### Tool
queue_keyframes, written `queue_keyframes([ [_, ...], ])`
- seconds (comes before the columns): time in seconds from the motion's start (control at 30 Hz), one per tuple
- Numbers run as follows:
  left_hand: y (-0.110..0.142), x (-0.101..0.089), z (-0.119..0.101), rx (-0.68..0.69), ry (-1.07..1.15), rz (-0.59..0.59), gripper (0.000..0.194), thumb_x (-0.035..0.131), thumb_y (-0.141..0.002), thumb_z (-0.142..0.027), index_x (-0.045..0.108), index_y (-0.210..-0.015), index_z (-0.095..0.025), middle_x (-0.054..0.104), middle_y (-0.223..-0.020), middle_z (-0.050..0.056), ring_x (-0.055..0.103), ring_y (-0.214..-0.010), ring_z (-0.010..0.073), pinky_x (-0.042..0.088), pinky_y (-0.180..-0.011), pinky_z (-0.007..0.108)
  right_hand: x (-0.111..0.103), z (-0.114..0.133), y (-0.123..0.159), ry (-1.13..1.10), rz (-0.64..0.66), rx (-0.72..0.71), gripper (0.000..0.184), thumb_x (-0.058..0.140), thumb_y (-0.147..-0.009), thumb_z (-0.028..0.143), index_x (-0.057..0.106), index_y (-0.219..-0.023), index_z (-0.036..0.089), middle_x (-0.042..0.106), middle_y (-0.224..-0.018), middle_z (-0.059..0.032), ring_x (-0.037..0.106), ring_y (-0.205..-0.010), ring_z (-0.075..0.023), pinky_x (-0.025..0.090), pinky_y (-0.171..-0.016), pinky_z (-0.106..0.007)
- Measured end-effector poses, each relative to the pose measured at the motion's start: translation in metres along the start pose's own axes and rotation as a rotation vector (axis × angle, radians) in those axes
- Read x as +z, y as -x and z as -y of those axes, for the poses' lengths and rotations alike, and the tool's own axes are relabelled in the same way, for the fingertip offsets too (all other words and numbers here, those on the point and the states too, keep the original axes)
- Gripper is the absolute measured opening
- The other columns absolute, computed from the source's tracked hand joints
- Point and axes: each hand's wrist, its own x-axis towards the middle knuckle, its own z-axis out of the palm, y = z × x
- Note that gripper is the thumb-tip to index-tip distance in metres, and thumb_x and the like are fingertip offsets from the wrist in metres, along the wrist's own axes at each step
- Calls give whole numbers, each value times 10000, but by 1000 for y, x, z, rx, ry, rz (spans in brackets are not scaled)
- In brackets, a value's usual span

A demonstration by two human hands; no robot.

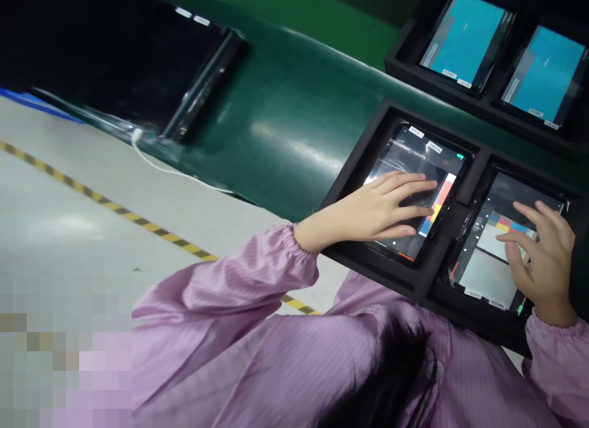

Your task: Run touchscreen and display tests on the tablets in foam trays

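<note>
Spreading over the left-hand tablet (414,155), the fingers of the left hand (381,208) are held fanned, palm down, while the right hand (543,253) is curled above the right-hand tablet (488,280); the two hands are kept apart, nothing is gripped in either, and whether the glass is pressed by any fingertip cannot be told. Both devices are seated beneath the hands, in separate compartments of a black tray (451,231). Both screens are lit and coloured blocks are displayed on each, so work on the pair is judged to be under way; how much is left cannot be told. Beyond the hands, in a second tray (427,83), two further devices are held: one blue-screened tablet (467,38) past the gap between the hands, and another blue tablet (545,78) past the right hand. Neither is touched; whether they have been dealt with is not shown. Left of the left hand, a green bench (285,127) is seen, bearing a large dark bundle (138,59) with a white cable (170,170) trailing from its near side. Part of each screen is hidden by the hand above it, and the devices are separated by the trays' walls.
</note>
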Motion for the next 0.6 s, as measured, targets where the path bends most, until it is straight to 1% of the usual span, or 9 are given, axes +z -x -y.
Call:
queue_keyframes([
  [0.1,-10,4,-1,14,-13,10,488,430,-1137,-531,658,-1392,-184,474,-1648,209,486,-1505,367,412,-1254,543,-2,-3,2,-23,-73,-19,251,541,-1054,310,770,-987,230,663,-1420,-94,555,-1420,-379,422,-1180,-580],
  [0.17,-15,6,0,6,-24,12,482,453,-1130,-533,649,-1405,-188,459,-1661,205,476,-1517,369,414,-1255,541,-2,-2,2,-33,-73,-33,224,553,-1041,286,772,-1042,237,651,-1440,-87,559,-1418,-372,426,-1186,-562],
  [0.27,-18,8,3,-25,-32,16,450,493,-1121,-525,651,-1403,-212,453,-1676,176,470,-1527,359,409,-1262,534,0,2,0,-45,-21,-33,230,559,-1036,288,762,-1142,259,609,-1498,-80,536,-1442,-368,414,-1208,-566],
  [0.37,-17,9,5,-28,-18,-18,437,494,-1122,-514,666,-1372,-199,472,-1660,187,481,-1517,363,415,-1256,543,3,7,-3,-32,83,-61,282,550,-1054,324,733,-1266,286,538,-1578,-91,491,-1479,-364,377,-1236,-597],
  [0.47,-18,13,4,-16,-5,-48,437,473,-1131,-498,680,-1345,-178,492,-1640,205,489,-1508,365,430,-1244,548,5,8,-3,-5,193,-70,282,532,-1078,350,725,-1275,292,474,-1639,-91,436,-1520,-368,328,-1259,-638],
  [0.53,-20,15,4,-5,-9,-57,443,462,-1135,-488,694,-1321,-161,501,-1629,215,496,-1501,367,437,-1240,544,5,7,-3,-20,186,-69,290,516,-1088,361,709,-1295,296,451,-1656,-88,414,-1537,-366,317,-1263,-637],
  [0.6,-21,14,4,-3,-7,-56,439,470,-1133,-484,715,-1292,-157,508,-1624,215,503,-1495,368,438,-1240,539,4,5,-2,-45,130,-81,315,505,-1092,365,679,-1346,301,441,-1662,-89,418,-1536,-359,330,-1257,-612],
])
